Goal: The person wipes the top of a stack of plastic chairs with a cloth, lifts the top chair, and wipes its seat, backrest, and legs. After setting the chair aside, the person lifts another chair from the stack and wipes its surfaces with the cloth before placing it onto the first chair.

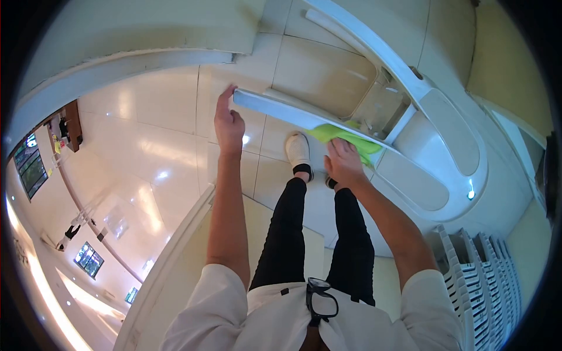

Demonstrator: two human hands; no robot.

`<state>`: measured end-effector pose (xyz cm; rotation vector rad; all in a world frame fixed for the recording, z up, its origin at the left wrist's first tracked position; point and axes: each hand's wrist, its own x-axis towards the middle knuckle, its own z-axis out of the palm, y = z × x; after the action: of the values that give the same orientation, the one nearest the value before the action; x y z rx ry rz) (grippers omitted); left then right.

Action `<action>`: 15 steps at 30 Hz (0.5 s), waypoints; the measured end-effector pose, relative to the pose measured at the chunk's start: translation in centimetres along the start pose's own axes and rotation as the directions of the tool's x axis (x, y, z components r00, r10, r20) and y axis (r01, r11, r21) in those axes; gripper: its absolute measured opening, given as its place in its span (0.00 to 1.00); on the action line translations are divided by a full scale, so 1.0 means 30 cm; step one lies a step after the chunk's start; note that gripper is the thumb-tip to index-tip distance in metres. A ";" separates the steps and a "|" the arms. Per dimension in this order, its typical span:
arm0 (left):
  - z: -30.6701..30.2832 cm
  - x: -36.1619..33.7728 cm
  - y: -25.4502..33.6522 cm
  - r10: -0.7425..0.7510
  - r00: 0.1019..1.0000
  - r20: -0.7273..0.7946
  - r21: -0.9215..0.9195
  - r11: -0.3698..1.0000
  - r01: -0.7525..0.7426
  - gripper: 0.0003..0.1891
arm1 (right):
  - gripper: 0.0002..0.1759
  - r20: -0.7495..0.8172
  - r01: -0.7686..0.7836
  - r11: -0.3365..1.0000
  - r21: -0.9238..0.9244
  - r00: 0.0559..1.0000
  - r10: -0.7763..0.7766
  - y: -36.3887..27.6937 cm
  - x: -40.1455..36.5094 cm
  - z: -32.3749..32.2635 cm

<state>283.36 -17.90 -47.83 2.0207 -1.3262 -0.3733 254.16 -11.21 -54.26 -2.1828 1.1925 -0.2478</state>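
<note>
My left hand [228, 121] grips the near end of a long white rail [275, 110], thumb and fingers closed at its tip. The rail belongs to a large white plastic frame [468, 140] with a broad, rounded end at the right; its exact kind I cannot make out. On the rail lies a bright green cloth [331, 133], folded partly over the edge. My right hand [344, 159] holds this cloth against the rail, its fingers bent over the fabric.
At the lower right are stacked white slatted plastic pieces [477, 281]. Pale floor tiles [158, 111] stretch left past a doorway edge [170, 263]. My white shoes [297, 149] are just below the rail. A cream wall panel [134, 29] is at upper left.
</note>
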 end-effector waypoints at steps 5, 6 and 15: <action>-0.007 0.039 -0.064 -0.141 0.955 0.261 -0.375 0.897 0.235 0.20 | 0.27 0.089 0.053 0.959 0.279 0.993 -0.081 -0.260 0.344 0.071; -0.016 0.044 -0.058 -0.143 0.954 0.263 -0.376 0.896 0.238 0.20 | 0.28 0.091 0.081 0.955 0.286 0.990 -0.112 -0.327 0.426 0.081; 0.007 0.009 0.022 -0.026 0.992 0.121 -0.096 0.995 0.037 0.16 | 0.30 0.099 -0.085 0.992 0.091 0.992 0.076 -0.107 0.127 0.036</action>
<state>282.88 -18.39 -47.50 1.9650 -1.3224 -0.5718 259.04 -12.56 -53.66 -2.0366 1.1886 -0.1611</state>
